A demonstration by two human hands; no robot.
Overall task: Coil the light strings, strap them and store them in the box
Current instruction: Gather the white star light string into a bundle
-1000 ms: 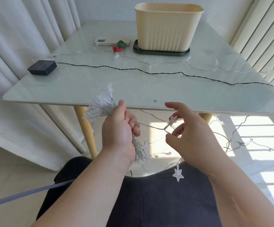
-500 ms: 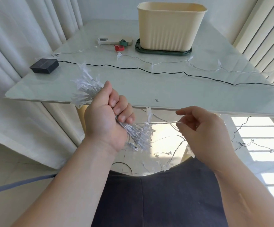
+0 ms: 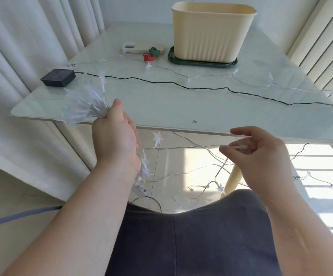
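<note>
My left hand [image 3: 114, 136] grips a coiled bundle of clear star lights [image 3: 87, 105] just below the table's near edge; stars stick out above and below the fist. From the fist a thin wire [image 3: 185, 146] with one star on it runs taut to my right hand [image 3: 261, 154], which pinches it between thumb and fingers. More of this string trails loose on the floor [image 3: 219, 188]. The cream box [image 3: 213, 32] stands open-topped at the back of the table [image 3: 161, 108] on a dark green lid. Red and green straps [image 3: 151, 54] lie left of the box.
A black solar panel box [image 3: 59, 77] sits at the table's left, its black wire [image 3: 201, 88] running across to the right edge. A clear star string [image 3: 189, 77] lies behind that wire. A white remote-like device [image 3: 135, 49] lies by the straps. Curtains hang on both sides.
My left hand has rolled over with the bundle and lifted toward the table edge. My right hand slid right along the wire, pulling the stretch between the hands longer and taut.
</note>
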